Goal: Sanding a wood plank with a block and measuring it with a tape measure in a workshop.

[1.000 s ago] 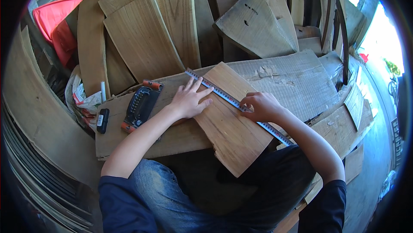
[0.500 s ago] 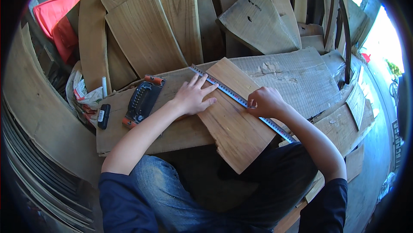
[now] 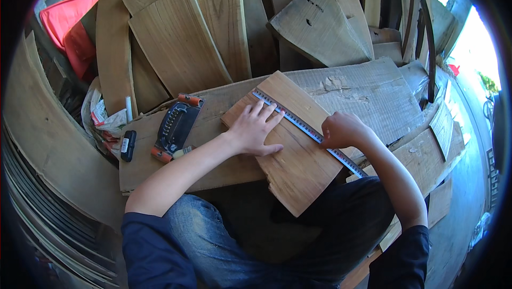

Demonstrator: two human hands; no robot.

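A brown wooden board (image 3: 298, 179) lies slantwise over a larger plank, its near end jutting out above my knees. Across it runs a straight metal ruler (image 3: 298, 122), its lower right end past the board's edge near my right knee. My left hand (image 3: 257, 133) rests flat on the board with fingers spread, fingertips at the ruler's edge. Beside the ruler, near the board's right edge, my right hand (image 3: 344, 130) is closed with fingers curled down. Whatever it may pinch is hidden under the fingers.
A black hand sander (image 3: 178, 126) with orange ends lies left on the grey plank (image 3: 368, 94), near a small black object (image 3: 128, 145). Several wooden boards (image 3: 181, 38) lean behind. A plastic bag (image 3: 101, 113) sits at the left, below a red cloth (image 3: 72, 33).
The ruler has slid toward the lower right, so its upper end now lies on the board rather than past its left edge. Both hands have shifted right; my left fingers are more spread.
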